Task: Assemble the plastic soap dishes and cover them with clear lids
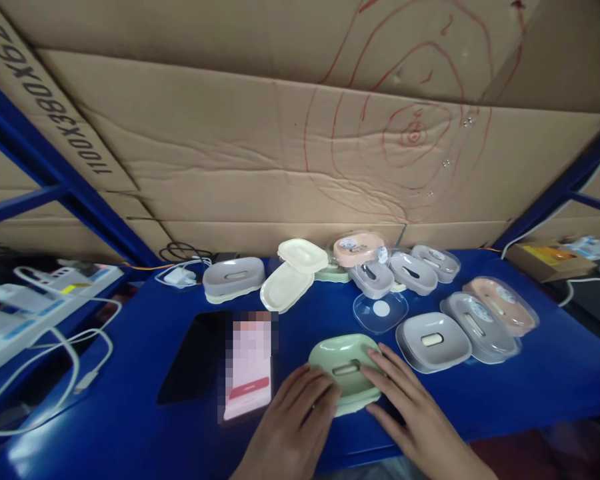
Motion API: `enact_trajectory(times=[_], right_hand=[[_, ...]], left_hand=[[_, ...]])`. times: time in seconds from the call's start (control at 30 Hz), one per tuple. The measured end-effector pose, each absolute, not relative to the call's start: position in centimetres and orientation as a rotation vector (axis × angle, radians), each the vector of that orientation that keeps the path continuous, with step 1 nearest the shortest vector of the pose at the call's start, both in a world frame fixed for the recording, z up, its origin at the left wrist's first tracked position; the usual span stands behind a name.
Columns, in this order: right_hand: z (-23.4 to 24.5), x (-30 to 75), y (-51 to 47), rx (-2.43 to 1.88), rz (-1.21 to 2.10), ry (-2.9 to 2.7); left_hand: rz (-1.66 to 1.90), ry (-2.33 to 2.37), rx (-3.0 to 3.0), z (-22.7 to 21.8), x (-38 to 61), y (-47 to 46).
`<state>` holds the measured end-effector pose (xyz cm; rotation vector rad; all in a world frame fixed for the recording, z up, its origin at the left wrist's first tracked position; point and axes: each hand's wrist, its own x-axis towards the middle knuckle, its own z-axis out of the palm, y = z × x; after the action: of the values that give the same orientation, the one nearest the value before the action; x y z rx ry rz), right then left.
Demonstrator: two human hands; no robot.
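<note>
A green soap dish (347, 357) with a slot in its middle sits at the front of the blue table, on a paler green base (357, 404). My left hand (300, 407) holds its left side, fingers curled at the rim. On the right side, my right hand (407, 400) grips the dish, with fingers over the rim and the thumb low at the base. Just right of it stands a grey soap dish (453, 333). A clear lid (370, 313) with a round white sticker lies behind the green dish.
Several grey and pink lidded dishes, among them a pink one (505, 303), stand at the back and right. Two cream trays (285, 290) overlap near a grey dish (230, 277). A lit phone (250, 373) and dark flat object (195, 360) lie left. Power strip (35, 320) and cables run along the left edge.
</note>
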<state>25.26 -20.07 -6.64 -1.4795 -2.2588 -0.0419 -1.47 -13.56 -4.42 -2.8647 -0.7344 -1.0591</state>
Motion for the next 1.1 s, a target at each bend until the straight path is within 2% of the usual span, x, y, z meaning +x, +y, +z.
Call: enact_trajectory(times=[0.33,0.63,0.83,1.0,1.1], right_hand=[[-7.0,25.8,-19.6,-1.415,-0.228,-2.332],[-4.9,26.1,-19.1,-1.407,-0.343,-2.279],[-0.3,29.1,-11.9,-1.76,-0.273,-1.998],[2.8,29.3,-3.8,-2.258,-0.009,-1.637],[2.5,28.4,-1.3,-2.297,0.063,-1.609]], left_hand=[[-1.074,-0.763,-2.867,-5.8,-0.8,-13.6],[-0.953,-0.744,-2.935,-1.3,-4.2,-9.4],[-0.495,-0.424,-3.085,-1.6,-2.8,-7.5],[-0.496,-0.438,-3.091,-3.4,-2.6,-6.3],[-0.507,-0.501,-3.142,-3.8,-3.3,-6.3]])
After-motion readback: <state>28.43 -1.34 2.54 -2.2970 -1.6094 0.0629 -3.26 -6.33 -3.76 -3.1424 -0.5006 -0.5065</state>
